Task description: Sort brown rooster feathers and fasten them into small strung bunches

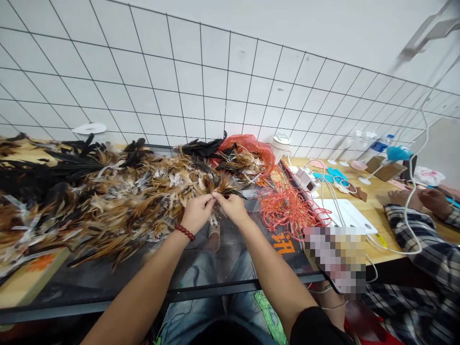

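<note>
A small bunch of brown and black feathers [223, 185] is right at the fingertips, sticking up just past where the two hands meet. The left hand [199, 209], with a dark red round-bead bracelet [185, 233] on its wrist, has its thumb and finger closed on the low end of the bunch. The right hand [232, 208] looks pinched on the same spot, and its fingertips touch the left ones. The spot is so small that I can't tell if a bit of string is in there too.

I think the step in hand is tiny finger work at the bottom of the bunch. The next move seems to call for one hand keeping a firm pinch while the other works gently, so the feathers don't slip or bend.

To the left of the left hand, and just past it, lies a big messy heap of brown, black and white fluffy feathers [136, 189]. Past the right hand is a thin red plastic bag [257, 146] with more feathers in it. Right of the right hand is a tangled pile of thin orange-red strings [283, 207]. Far off to the right are another person's hands [406, 199].
</note>
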`<move>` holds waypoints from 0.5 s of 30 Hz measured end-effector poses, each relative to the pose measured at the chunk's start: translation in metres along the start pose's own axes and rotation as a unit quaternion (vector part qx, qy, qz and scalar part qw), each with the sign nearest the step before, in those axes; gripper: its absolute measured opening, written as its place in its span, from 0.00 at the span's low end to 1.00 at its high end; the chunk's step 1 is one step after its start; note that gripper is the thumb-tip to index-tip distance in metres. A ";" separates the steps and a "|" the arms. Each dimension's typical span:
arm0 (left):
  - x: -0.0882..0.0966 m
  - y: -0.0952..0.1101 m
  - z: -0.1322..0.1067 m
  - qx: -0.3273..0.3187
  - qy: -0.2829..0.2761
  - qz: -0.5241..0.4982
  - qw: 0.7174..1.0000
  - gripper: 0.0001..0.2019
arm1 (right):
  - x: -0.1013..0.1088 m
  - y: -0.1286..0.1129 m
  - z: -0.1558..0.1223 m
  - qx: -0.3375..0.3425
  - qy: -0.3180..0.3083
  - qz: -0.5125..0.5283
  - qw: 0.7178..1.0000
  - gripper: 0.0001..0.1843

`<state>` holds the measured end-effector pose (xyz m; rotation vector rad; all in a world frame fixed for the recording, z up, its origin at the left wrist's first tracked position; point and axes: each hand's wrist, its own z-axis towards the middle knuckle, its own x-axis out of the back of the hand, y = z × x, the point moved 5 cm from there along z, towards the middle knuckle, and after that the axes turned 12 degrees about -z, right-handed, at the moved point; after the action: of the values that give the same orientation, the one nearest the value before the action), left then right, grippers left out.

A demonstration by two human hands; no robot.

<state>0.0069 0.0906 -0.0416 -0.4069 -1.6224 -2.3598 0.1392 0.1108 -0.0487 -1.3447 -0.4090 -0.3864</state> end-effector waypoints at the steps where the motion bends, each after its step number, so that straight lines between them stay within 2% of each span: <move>1: 0.000 0.001 0.000 -0.002 0.001 0.006 1.000 0.13 | 0.001 -0.001 0.000 0.008 0.005 0.004 1.000 0.16; 7: 0.003 0.003 -0.001 -0.005 0.023 0.013 1.000 0.10 | -0.003 -0.003 0.000 0.007 -0.004 -0.023 1.000 0.16; 10: 0.006 0.000 0.000 0.005 0.047 -0.009 0.999 0.09 | 0.002 -0.009 0.003 0.024 -0.019 -0.057 0.998 0.13; 13: 0.010 -0.004 0.001 0.023 0.079 -0.052 0.995 0.10 | 0.028 -0.015 0.017 0.045 -0.051 -0.139 0.988 0.09; 15: 0.012 -0.005 0.002 0.033 0.097 -0.083 0.991 0.11 | 0.064 -0.013 0.034 0.020 -0.025 -0.229 0.973 0.05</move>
<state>-0.0055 0.0941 -0.0410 -0.0298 -1.6943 -2.3679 0.1866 0.1398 -0.0001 -1.2165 -0.7703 -0.7214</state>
